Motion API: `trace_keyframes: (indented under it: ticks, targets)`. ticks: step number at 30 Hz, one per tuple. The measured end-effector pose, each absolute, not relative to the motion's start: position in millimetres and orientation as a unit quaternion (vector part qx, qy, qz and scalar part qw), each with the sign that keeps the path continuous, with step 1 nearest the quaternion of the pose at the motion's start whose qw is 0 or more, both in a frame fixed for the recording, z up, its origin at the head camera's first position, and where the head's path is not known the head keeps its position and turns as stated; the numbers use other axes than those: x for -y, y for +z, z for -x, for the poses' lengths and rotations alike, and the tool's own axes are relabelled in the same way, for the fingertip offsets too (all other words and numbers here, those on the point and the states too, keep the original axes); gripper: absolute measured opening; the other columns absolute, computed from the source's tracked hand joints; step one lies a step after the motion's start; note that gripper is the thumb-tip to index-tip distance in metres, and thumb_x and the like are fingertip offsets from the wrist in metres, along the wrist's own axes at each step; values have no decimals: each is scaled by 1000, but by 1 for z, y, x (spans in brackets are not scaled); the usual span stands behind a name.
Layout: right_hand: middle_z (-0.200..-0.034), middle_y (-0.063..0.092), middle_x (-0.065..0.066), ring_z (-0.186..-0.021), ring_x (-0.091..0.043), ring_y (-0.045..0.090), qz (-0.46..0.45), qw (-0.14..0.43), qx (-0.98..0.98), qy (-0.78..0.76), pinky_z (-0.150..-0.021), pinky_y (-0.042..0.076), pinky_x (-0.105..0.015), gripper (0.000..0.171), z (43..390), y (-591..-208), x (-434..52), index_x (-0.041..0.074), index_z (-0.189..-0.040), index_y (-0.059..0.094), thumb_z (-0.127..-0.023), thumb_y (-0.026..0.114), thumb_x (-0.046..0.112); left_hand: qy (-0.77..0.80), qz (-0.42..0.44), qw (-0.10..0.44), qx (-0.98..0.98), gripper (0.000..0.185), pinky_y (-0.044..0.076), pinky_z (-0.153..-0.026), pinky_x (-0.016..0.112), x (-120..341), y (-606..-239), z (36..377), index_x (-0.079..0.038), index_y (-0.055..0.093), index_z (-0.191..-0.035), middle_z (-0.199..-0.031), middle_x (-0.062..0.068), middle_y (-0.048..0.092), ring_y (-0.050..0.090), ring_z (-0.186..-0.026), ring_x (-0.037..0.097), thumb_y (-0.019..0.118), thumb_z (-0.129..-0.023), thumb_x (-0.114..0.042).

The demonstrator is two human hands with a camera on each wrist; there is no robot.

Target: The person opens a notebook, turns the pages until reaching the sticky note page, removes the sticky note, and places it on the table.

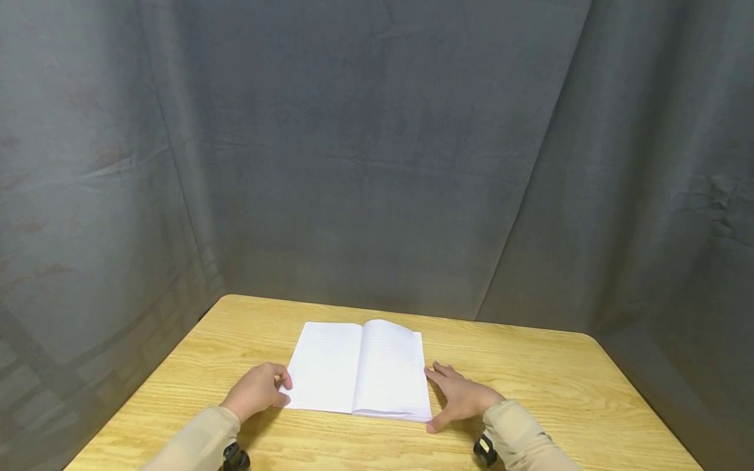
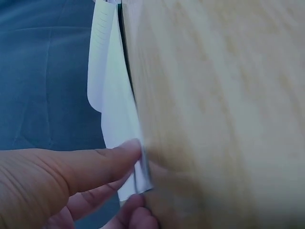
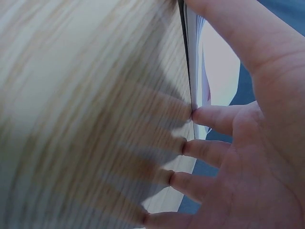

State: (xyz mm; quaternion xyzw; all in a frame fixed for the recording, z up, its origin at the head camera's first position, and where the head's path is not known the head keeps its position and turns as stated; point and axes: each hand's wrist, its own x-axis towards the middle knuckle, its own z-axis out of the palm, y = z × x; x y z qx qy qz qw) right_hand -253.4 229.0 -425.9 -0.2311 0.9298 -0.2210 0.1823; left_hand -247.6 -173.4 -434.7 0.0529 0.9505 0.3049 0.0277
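Note:
An open white lined notebook (image 1: 360,369) lies flat on a light wooden table (image 1: 530,366). My left hand (image 1: 259,389) sits at its near left corner. In the left wrist view my thumb and fingers (image 2: 71,176) pinch the corner of the left page (image 2: 112,109) just above the table top (image 2: 214,95). At the notebook's right edge my right hand (image 1: 462,396) is spread, palm down. The right wrist view shows its straight fingers (image 3: 248,143) with their tips on the wood (image 3: 95,95) beside the page stack (image 3: 217,71), thumb near the front edge.
A grey cloth backdrop (image 1: 377,163) hangs close behind and around the table. The table's far edge and rounded corners lie just past the notebook. Black wrist-worn cameras (image 1: 235,456) show at both beige sleeves.

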Motion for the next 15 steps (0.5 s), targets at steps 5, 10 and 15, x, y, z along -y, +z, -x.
trace_keyframes:
  ticks: [5,10,15]
  targets:
    - [-155,12,-33,-137,-61,13,230,182,-930,-220,-101,23,-74,114,253,-426,-229,-3,-150,22,-70,79,55,254,-56,19,-965,16,41,-58,32,165,-421,252,-12,70,-83,-74,0,60,51,-64,16,80,-72,-8]
    - [-156,11,-32,-138,-59,12,223,186,-931,-221,-101,23,-74,114,252,-425,-228,-3,-151,22,-70,80,53,288,-101,-28,-952,16,46,-63,33,140,-395,257,-11,72,-92,-79,0,61,55,-71,14,78,-77,-11]
    - [-156,11,-31,-139,-58,11,219,188,-931,-224,-101,23,-75,113,252,-426,-228,-2,-151,22,-70,81,50,382,-210,-51,-898,12,49,-70,27,105,-376,258,-10,71,-94,-84,-1,65,59,-78,11,72,-82,-6]
